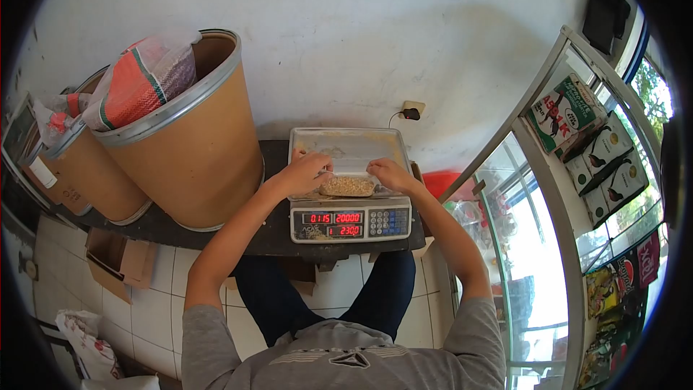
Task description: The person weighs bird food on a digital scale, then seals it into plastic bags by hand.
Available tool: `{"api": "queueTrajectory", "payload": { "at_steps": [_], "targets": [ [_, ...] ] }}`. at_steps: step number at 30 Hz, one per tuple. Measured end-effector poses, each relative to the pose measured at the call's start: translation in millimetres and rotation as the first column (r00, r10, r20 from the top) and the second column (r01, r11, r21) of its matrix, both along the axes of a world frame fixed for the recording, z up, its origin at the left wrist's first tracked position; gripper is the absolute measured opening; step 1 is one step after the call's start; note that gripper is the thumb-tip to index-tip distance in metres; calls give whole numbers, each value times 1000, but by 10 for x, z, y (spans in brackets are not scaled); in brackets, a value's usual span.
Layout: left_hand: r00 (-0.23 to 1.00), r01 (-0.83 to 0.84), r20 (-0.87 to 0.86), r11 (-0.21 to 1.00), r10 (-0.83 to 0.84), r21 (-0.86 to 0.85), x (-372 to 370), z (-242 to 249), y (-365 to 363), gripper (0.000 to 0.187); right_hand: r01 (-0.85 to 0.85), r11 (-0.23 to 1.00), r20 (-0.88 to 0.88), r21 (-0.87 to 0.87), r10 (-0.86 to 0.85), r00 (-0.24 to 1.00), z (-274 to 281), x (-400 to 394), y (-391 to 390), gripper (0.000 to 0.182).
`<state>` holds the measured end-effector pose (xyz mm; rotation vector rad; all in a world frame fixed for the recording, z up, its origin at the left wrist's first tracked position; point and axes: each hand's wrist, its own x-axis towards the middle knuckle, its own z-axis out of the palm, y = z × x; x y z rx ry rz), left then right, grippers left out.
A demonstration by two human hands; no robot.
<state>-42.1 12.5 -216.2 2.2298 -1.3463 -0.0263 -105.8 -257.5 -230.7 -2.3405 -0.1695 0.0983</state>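
A clear plastic bag of pale grain (346,186) lies on the metal pan (350,140) of a digital scale, near its front edge. My left hand (309,172) is closed at the bag's upper left, pinching the plastic. On the upper right, my right hand (390,174) pinches the other side of the bag's open end. The scale's red display (331,224) is lit below the pan, with a keypad (388,222) to its right.
Large brown drums (191,152) stand at the left, one holding a red and white woven sack (144,87). A glass display case (534,245) with packets is at the right. A plug (411,113) sits in the wall socket behind the scale.
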Motion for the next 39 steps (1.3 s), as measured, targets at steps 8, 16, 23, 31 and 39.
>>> {"api": "queueTrajectory", "payload": {
  "at_steps": [8, 16, 23, 31, 39],
  "targets": [
    [999, -43, 18, 998, 42, 44, 21, -81, -37, 13, -197, 979, 235, -54, 204, 950, 213, -183, 59, 15],
    [994, -47, 99, 997, 40, 64, 2, -28, -25, 10, -102, 904, 444, -414, 299, 845, 268, -319, 109, 9],
    [936, -21, 352, 999, 3, 49, 57, -51, 24, 10, -21, 866, 491, -499, 302, 817, 233, -299, 118, 7],
    [949, -23, 314, 1000, 20, 6, 32, 58, 30, 11, -24, 884, 499, -468, 286, 818, 238, -298, 120, 4],
    [981, -25, 191, 1000, 25, -6, 30, 93, 54, 12, -13, 893, 510, -450, 269, 817, 292, -313, 114, 4]
  ]
}}
